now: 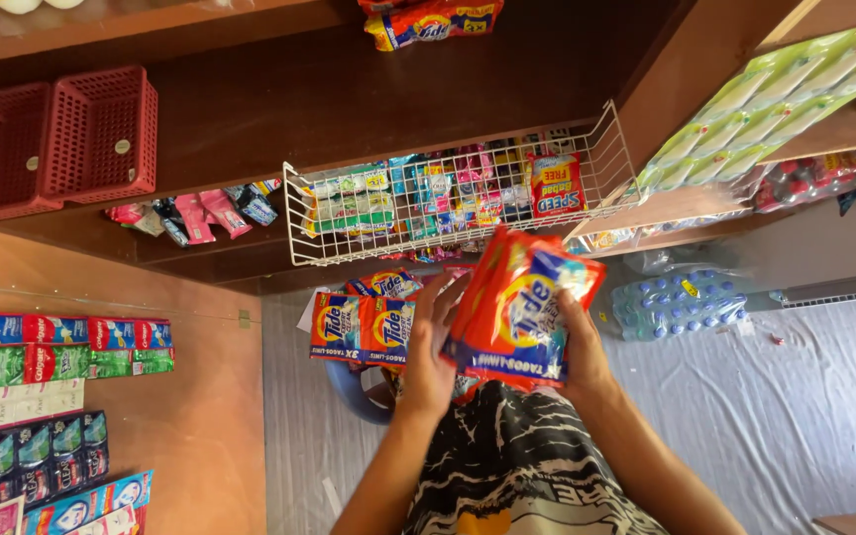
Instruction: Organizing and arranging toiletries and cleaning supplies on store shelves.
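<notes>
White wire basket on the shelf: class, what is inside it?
The white wire basket holds rows of small colourful sachets and one red packet standing at its right end. Its floor and lower layers are covered.

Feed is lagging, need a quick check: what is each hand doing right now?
Left hand: closed on the left side of the stack of orange detergent sachets.
Right hand: closed on the same stack's right side.

The place was a small neighbourhood shop. A white wire basket [458, 198] packed with small sachets hung from the front of a dark wooden shelf [349, 94]. Left of the basket stood two empty red plastic crates [56, 139]; below and left of it, rows of toothpaste boxes [52, 347] lay displayed; to its right sat shrink-wrapped water bottles [681, 302].
</notes>
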